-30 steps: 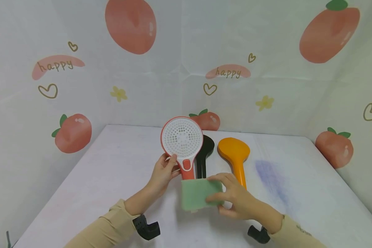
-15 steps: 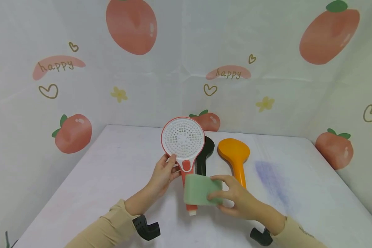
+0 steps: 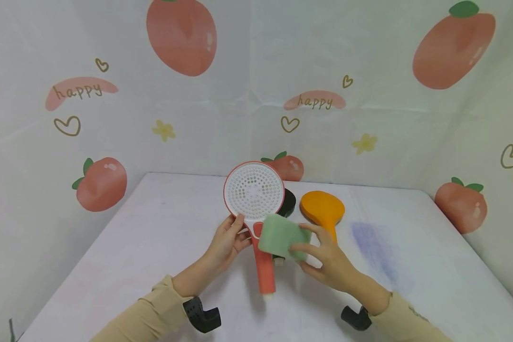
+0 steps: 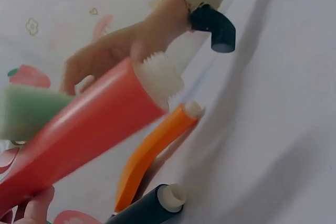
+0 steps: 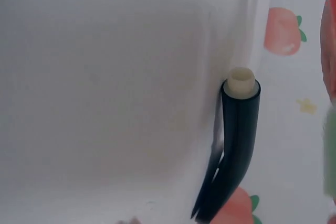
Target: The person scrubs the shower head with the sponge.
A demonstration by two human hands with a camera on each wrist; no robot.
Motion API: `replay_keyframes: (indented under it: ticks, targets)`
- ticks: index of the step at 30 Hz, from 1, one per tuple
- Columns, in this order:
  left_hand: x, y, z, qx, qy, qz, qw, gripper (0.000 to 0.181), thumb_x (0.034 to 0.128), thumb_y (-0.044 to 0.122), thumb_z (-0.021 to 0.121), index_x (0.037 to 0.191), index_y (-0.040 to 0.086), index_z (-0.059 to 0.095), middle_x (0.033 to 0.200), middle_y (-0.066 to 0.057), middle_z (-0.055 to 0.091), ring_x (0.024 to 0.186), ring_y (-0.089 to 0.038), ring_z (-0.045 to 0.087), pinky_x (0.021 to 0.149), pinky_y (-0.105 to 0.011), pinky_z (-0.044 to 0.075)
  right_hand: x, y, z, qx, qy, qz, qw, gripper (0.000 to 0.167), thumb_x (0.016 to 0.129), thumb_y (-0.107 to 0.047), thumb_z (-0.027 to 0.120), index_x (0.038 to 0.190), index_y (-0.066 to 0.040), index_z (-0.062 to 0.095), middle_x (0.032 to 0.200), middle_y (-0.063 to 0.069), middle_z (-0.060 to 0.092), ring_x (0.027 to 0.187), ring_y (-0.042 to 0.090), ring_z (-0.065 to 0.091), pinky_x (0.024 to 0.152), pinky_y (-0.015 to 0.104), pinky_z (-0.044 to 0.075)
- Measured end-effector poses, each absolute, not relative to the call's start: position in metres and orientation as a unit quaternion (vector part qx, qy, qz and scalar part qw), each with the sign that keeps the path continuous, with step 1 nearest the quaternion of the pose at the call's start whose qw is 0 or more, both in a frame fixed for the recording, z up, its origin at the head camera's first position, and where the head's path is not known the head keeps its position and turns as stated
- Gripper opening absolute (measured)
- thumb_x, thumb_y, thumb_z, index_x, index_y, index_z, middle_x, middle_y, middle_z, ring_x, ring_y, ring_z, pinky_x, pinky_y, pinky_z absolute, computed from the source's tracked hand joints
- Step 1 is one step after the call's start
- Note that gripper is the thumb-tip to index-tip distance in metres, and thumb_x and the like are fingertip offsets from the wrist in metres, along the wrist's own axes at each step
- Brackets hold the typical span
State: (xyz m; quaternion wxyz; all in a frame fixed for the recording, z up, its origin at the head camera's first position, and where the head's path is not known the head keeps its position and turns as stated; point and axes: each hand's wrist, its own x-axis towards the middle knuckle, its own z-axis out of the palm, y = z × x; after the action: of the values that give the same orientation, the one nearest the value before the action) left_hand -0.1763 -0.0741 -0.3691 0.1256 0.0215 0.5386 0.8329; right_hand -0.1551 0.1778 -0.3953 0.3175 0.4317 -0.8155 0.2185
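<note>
My left hand [image 3: 226,242] grips a red shower head [image 3: 254,191] near its neck, its white perforated face turned toward the head camera. The red handle [image 4: 89,124] ends in a white threaded tip in the left wrist view. With fingers and thumb, my right hand [image 3: 331,259] holds a green sponge [image 3: 282,236] by its right end. The sponge lies over the upper part of the red handle, just below the face; whether it touches cannot be told. In the right wrist view only a strip of the sponge [image 5: 329,153] shows at the right edge.
Behind the red shower head lies a black shower head [image 3: 288,203], partly hidden. An orange shower head [image 3: 322,207] lies to its right, its handle partly behind my right hand. The white table [image 3: 175,204] has a bluish stain [image 3: 374,247] at right; a printed backdrop stands behind.
My right hand has moved the sponge up the red handle, from its lower end toward the neck, tilting it. The lower handle now shows. The left hand has hardly moved.
</note>
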Motion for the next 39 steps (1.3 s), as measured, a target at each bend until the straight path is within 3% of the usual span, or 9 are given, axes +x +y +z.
replay_keyframes:
  ticks: [6,11,15,21,28,34,39]
  targets:
    - [-0.172,-0.073,-0.368,0.036,0.517,0.839,0.163,0.046,0.1009,0.026,0.039,0.137,0.000,0.029,0.100,0.003,0.055,0.083,-0.010,0.061,0.077,-0.021,0.054,-0.162,0.173,-0.395,0.336,-0.827,0.257,0.370,0.033,0.095,-0.041,0.040,0.101,-0.017,0.062,0.124,0.029,0.041,0.110,0.044,0.042,0.078,0.058,0.042]
    - [-0.170,-0.072,-0.367,0.052,0.513,0.835,0.195,0.049,0.1020,0.027,0.035,0.142,0.001,0.023,0.106,0.004,0.055,0.089,-0.009,0.060,0.081,-0.021,0.053,-0.163,0.168,-0.397,0.312,-0.830,0.301,0.351,0.034,0.092,-0.044,0.044,0.100,-0.015,0.061,0.127,0.026,0.038,0.118,0.039,0.038,0.086,0.061,0.042]
    - [-0.169,-0.071,-0.366,0.064,0.508,0.836,0.199,0.051,0.1023,0.028,0.033,0.142,-0.001,0.021,0.107,0.005,0.054,0.089,-0.008,0.060,0.080,-0.021,0.052,-0.161,0.167,-0.398,0.343,-0.822,0.327,0.317,0.027,0.091,-0.040,0.051,0.100,-0.017,0.060,0.127,0.023,0.038,0.119,0.033,0.039,0.089,0.059,0.045]
    - [-0.171,-0.071,-0.364,0.043,0.509,0.842,0.174,0.042,0.1031,0.023,0.030,0.139,0.001,0.026,0.102,0.005,0.055,0.083,-0.009,0.060,0.075,-0.021,0.053,-0.154,0.172,-0.399,0.423,-0.816,0.302,0.253,0.018,0.091,-0.035,0.054,0.103,-0.021,0.057,0.127,0.018,0.041,0.115,0.026,0.043,0.086,0.042,0.046]
    - [-0.174,-0.074,-0.364,0.036,0.518,0.840,0.156,0.040,0.1030,0.021,0.030,0.138,0.001,0.028,0.104,0.004,0.055,0.085,-0.009,0.060,0.074,-0.021,0.053,-0.141,0.181,-0.401,0.498,-0.810,0.243,0.192,0.013,0.090,-0.029,0.058,0.103,-0.025,0.056,0.128,0.013,0.045,0.109,0.024,0.050,0.085,0.042,0.052]
    - [-0.176,-0.076,-0.366,0.036,0.531,0.834,0.146,0.043,0.1022,0.023,0.034,0.138,0.001,0.029,0.108,0.002,0.054,0.087,-0.009,0.060,0.075,-0.020,0.053,-0.133,0.185,-0.404,0.516,-0.805,0.215,0.196,0.016,0.086,-0.025,0.063,0.100,-0.027,0.056,0.127,0.014,0.047,0.110,0.024,0.050,0.082,0.041,0.054]
    - [-0.175,-0.075,-0.366,0.031,0.532,0.833,0.148,0.041,0.1026,0.021,0.032,0.138,0.001,0.029,0.107,0.002,0.053,0.086,-0.009,0.059,0.075,-0.020,0.053,-0.135,0.183,-0.403,0.493,-0.812,0.210,0.233,0.013,0.092,-0.034,0.049,0.098,-0.027,0.058,0.127,0.015,0.048,0.112,0.025,0.047,0.081,0.042,0.053]
